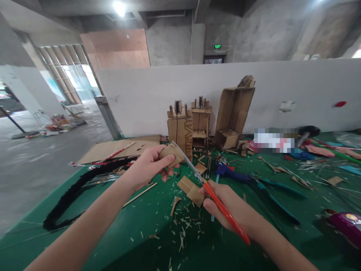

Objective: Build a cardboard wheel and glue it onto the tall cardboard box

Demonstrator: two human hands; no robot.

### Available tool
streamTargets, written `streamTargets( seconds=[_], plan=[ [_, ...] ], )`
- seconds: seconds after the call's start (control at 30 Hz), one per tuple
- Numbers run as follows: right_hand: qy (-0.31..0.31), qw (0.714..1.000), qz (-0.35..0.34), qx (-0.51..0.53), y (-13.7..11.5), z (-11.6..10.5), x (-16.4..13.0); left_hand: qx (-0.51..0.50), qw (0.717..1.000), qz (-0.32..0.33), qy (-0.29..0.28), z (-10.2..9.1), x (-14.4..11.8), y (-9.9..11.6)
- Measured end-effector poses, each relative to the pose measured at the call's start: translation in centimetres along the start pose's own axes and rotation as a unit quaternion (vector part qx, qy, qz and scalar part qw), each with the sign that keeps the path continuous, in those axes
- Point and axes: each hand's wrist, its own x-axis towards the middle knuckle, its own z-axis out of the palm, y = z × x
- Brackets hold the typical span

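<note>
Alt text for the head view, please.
The left hand holds a small cardboard piece while the right hand holds red-handled scissors at its edge. Behind, three cardboard structures stand on a green table strewn with scraps.

"One left hand (153, 163), one right hand (229, 199): that makes two. How many scissors (211, 192)?"
"One pair."
"Upright cardboard boxes (235, 113)?"
"Three."
"Spools (178, 107)?"
"Two show clearly."
"Exit signs (217, 46)?"
"One, plus one purple device (348, 227) and one fuzzy strip (75, 191)."
"Ceiling lights (120, 8)?"
"Two, one of them nearly cut off."
"And the shavings (181, 240)?"
"Too many and too small to count."
</note>
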Motion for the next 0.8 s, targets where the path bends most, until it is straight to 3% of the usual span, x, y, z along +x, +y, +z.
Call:
streamTargets(
  seconds=[0.37,0.8],
  plan=[
    [0.013,0.999,-0.025,0.015,0.0,0.0,-0.1,-0.025,0.998,0.013,0.049,0.6,0.2,-0.6],
    [0.001,1.0,0.006,0.016,0.1,-0.2,0.1,0.003,0.994,0.062,0.085,1.2,0.2,-1.1]
  ],
)
